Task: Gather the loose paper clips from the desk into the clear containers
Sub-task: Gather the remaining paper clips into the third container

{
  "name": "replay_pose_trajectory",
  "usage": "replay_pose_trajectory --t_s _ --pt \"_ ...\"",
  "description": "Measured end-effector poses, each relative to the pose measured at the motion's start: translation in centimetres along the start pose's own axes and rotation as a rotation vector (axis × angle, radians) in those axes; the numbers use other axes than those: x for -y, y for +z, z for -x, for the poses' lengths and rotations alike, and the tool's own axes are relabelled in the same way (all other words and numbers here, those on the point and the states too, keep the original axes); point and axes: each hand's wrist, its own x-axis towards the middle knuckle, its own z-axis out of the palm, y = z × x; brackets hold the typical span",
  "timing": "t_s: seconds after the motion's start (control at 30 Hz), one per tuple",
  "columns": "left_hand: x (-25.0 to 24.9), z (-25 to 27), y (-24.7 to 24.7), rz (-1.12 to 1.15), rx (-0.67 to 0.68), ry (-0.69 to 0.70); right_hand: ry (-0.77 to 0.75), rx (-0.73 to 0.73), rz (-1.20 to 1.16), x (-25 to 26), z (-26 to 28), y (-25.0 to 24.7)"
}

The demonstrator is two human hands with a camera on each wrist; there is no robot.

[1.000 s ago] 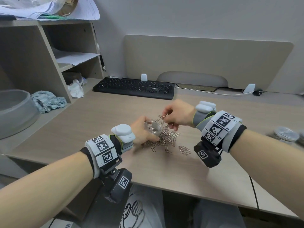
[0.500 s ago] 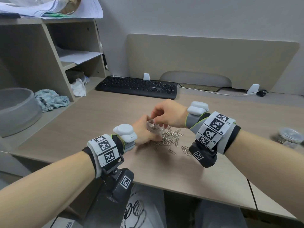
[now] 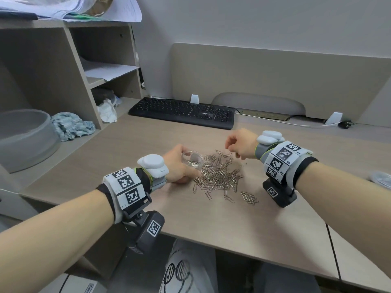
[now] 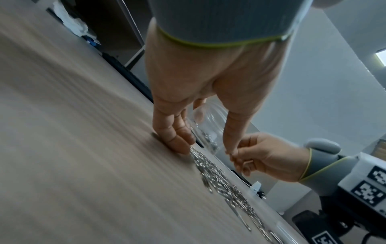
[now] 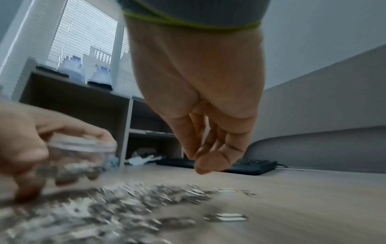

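A heap of silver paper clips point(image 3: 220, 174) lies mid-desk, with a small separate bunch point(image 3: 249, 197) at its near right. My left hand point(image 3: 179, 163) grips a small clear container point(image 3: 192, 160) at the heap's left edge; a few clips lie in its bottom. The left wrist view shows the container point(image 4: 213, 113) between thumb and fingers, low over the desk. My right hand point(image 3: 238, 144) hovers above the heap's far right side, fingers curled and thumb at the fingertips. No clip shows in that right hand point(image 5: 206, 158), seen from the wrist.
A black keyboard point(image 3: 182, 112) lies at the back of the desk point(image 3: 127, 149), with a white cable point(image 3: 275, 121) beside it. Another clear container point(image 3: 382, 178) sits at the right edge. A grey bowl point(image 3: 23, 138) and a crumpled cloth point(image 3: 72, 125) rest on the left shelf.
My right hand has drawn away from the container's mouth to the right, above the heap. The left hand still holds the container beside the clips.
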Motion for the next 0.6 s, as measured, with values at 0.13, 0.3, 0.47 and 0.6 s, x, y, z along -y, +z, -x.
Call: replay_pose_trajectory --t_s 0.13,0.3,0.47,0.6 --pt "0.5 -0.3 -1.5 0.02 -0.017 -0.025 0.081 0.027 0.278 -1.7 -1.5 0.4" --pt "0.7 -0.2 -1.8 0.028 -0.035 -0.036 0.067 0.069 0.319 0.0 -2.4 1.4" --pt "0.2 0.3 -1.7 0.065 -0.063 -0.051 -0.124 0.146 0.304 4.0 -2.2 4.0" --pt "0.1 0.8 -2.1 0.093 -0.107 -0.069 -0.231 0.17 0.326 6.0 -1.8 5.3"
